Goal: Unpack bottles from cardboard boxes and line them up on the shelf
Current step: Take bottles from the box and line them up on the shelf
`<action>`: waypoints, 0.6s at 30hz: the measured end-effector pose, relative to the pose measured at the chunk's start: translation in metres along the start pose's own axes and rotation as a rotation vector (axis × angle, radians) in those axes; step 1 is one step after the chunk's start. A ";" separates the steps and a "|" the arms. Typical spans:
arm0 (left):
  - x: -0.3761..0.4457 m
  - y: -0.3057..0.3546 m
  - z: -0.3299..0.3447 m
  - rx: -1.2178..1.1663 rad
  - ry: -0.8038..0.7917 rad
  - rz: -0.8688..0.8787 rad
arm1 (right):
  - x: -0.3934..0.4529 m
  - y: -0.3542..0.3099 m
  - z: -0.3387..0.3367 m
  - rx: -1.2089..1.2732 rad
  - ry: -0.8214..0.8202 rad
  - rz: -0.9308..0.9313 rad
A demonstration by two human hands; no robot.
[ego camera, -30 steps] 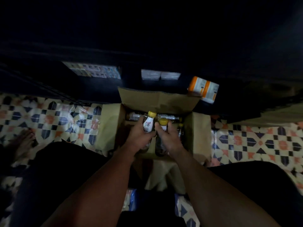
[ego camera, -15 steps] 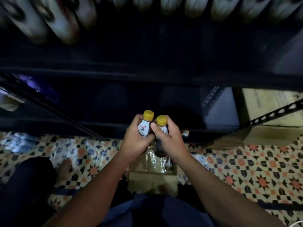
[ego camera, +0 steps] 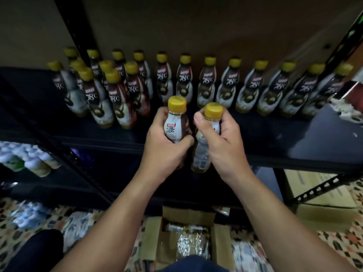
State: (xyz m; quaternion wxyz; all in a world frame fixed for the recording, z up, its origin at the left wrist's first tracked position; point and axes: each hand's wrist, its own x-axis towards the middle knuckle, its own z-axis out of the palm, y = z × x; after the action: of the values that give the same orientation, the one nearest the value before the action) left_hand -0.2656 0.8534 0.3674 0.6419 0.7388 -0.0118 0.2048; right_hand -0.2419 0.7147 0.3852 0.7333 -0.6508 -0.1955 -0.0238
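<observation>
Head view, hands (ego camera: 196, 142) gripping bottles (ego camera: 188, 132) upright

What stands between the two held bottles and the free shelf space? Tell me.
Nothing visible. The left hand and right hand each grip a yellow-capped bottle over the shelf front; bare board lies ahead, before the standing row of bottles.

each hand (ego camera: 163, 152) (ego camera: 224, 146) grips a yellow-capped bottle (ego camera: 175, 122) (ego camera: 206, 138) before the stocked shelf (ego camera: 294, 138).
</observation>
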 end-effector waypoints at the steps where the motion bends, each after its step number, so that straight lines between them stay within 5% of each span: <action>1: 0.007 0.002 0.000 0.006 0.015 0.019 | 0.008 -0.004 0.001 -0.010 0.009 -0.015; 12: 0.038 -0.035 0.004 0.009 0.010 0.010 | 0.052 0.030 0.003 -0.162 0.072 -0.017; 18: 0.034 -0.041 -0.009 0.008 -0.114 -0.024 | 0.039 0.044 -0.015 -0.182 -0.056 0.050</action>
State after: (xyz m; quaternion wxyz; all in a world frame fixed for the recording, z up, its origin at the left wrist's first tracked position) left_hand -0.2258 0.8774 0.3403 0.6396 0.7520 -0.0386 0.1546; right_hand -0.1897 0.7154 0.3549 0.6657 -0.7199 -0.1967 -0.0047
